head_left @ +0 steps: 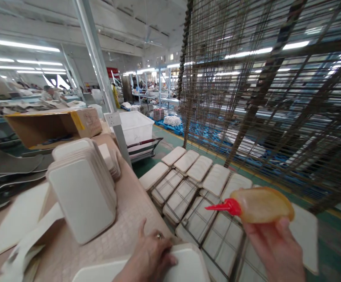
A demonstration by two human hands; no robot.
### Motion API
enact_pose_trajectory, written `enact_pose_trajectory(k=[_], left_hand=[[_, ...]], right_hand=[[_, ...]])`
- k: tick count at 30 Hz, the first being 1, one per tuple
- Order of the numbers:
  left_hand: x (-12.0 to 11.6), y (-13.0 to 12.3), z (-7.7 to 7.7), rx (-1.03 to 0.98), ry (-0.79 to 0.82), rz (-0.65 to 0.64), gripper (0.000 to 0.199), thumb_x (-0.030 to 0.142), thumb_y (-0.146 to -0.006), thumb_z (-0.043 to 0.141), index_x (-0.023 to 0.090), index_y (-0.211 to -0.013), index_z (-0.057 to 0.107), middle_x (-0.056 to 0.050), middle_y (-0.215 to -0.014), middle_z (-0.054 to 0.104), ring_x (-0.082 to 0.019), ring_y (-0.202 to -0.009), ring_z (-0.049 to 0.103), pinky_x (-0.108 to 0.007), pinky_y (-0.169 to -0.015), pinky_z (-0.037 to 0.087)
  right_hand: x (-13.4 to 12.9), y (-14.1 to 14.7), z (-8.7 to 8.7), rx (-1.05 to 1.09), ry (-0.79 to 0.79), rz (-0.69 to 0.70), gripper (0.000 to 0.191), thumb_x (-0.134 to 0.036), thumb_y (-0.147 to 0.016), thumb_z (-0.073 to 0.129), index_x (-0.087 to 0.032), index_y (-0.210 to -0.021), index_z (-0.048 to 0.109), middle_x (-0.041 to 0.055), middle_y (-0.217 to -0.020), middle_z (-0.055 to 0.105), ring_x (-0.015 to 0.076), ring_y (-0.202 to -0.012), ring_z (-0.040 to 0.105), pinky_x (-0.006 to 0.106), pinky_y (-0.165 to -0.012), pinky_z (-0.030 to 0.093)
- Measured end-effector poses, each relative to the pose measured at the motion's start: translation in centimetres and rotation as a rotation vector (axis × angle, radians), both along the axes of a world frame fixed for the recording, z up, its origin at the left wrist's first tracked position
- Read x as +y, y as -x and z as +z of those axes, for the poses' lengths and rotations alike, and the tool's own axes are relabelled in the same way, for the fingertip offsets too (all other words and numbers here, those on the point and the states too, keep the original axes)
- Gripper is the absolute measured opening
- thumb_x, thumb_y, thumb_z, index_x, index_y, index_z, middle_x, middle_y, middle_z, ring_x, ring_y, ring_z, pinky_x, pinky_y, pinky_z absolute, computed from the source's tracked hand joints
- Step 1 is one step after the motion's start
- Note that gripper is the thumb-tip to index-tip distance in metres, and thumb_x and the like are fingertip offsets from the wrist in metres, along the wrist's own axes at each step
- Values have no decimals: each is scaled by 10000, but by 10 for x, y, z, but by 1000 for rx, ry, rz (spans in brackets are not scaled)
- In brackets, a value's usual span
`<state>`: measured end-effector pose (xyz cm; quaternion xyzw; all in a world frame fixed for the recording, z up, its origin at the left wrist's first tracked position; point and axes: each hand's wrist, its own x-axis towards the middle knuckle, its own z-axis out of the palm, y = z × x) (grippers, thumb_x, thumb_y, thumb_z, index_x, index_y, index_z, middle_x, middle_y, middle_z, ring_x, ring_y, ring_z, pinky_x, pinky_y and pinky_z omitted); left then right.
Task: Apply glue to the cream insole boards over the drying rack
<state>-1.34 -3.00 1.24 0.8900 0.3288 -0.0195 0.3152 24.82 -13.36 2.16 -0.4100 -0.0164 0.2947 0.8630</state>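
My right hand (276, 243) is wrapped from below around a squeeze bottle (264, 204) of cloudy yellowish liquid. The bottle lies almost level, its red pointed nozzle (225, 206) aimed left. At the near edge of the table, my left hand (153, 250) has its fingers curled at the far edge of a cream rounded panel (189, 264), the thumb over its top and one finger raised. A ring shows on that hand. Left of it, a stack of similar cream panels (80, 199) leans on the brown-covered table (129, 199).
Beside the table, rows of cream panels (216, 179) lie on a wire rack (201, 244). A raised stack of wire grids (247, 86) stands behind them. An open cardboard box (91, 121), a metal post (97, 58) and a white bin (135, 127) are farther back.
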Motion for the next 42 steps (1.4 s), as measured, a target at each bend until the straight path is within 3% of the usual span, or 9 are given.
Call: enact_pose_trajectory(k=[3,5,7,11,14,23,32,37,42], left_hand=[[-7,1,1,-136,279,64,367,534,-794,495,178,-750,570,28,-632,471,-132,-641,437,-309,-783,390],[-11,0,2,-269,516,96,432,587,-758,519,159,-755,576,40,-622,406,-109,-603,371,-214,-566,320],[-12,-1,5,-377,622,98,477,610,-749,526,137,-731,586,33,-626,403,-103,-606,363,-209,-513,251],[-4,2,19,-390,536,109,532,595,-818,452,104,-728,636,21,-602,428,-95,-583,340,-215,-513,234],[8,8,36,-350,437,82,519,562,-841,445,99,-810,678,9,-632,488,-96,-589,363,-212,-516,249],[58,36,96,-202,113,-170,218,349,-788,610,147,-766,690,19,-639,561,-94,-595,472,-183,-536,318],[99,63,91,-257,392,-368,530,620,-732,565,103,-746,683,0,-626,565,-111,-611,472,-204,-558,360],[95,71,94,-269,459,-397,585,674,-686,564,104,-729,687,-4,-635,591,-121,-636,503,-209,-581,383],[86,70,101,-242,487,-388,597,693,-629,599,110,-713,694,4,-615,598,-110,-620,503,-191,-562,386]], right_hand=[[-5,-9,7,-33,69,21,820,-542,-427,834,-296,-1166,578,19,-1363,444,263,-1255,372,362,-906,461],[-7,-15,7,-8,124,41,772,-539,-433,828,-306,-1132,598,10,-1351,456,265,-1272,347,440,-1037,306],[-7,-20,6,-37,133,108,718,-524,-460,817,-297,-1109,611,30,-1322,485,281,-1270,349,473,-1068,229],[-1,-27,19,-93,87,281,774,-450,-363,852,-225,-1072,637,151,-1192,567,360,-1159,467,483,-956,399],[6,-25,37,-108,73,345,797,-412,-293,862,-243,-1043,654,162,-1161,580,394,-1081,517,515,-856,470],[25,24,72,-265,15,289,959,-511,-243,864,-254,-1130,607,158,-1187,567,405,-1087,505,591,-922,374],[40,80,57,-325,14,375,821,-458,-343,863,-231,-1094,623,172,-1118,599,379,-1058,534,573,-888,403],[42,95,65,-264,98,300,937,-527,-161,858,-250,-1034,656,158,-1161,585,385,-1073,522,552,-862,430],[45,83,60,-293,-73,472,627,-456,-352,887,-322,-930,683,79,-981,667,322,-904,615,546,-900,420]])
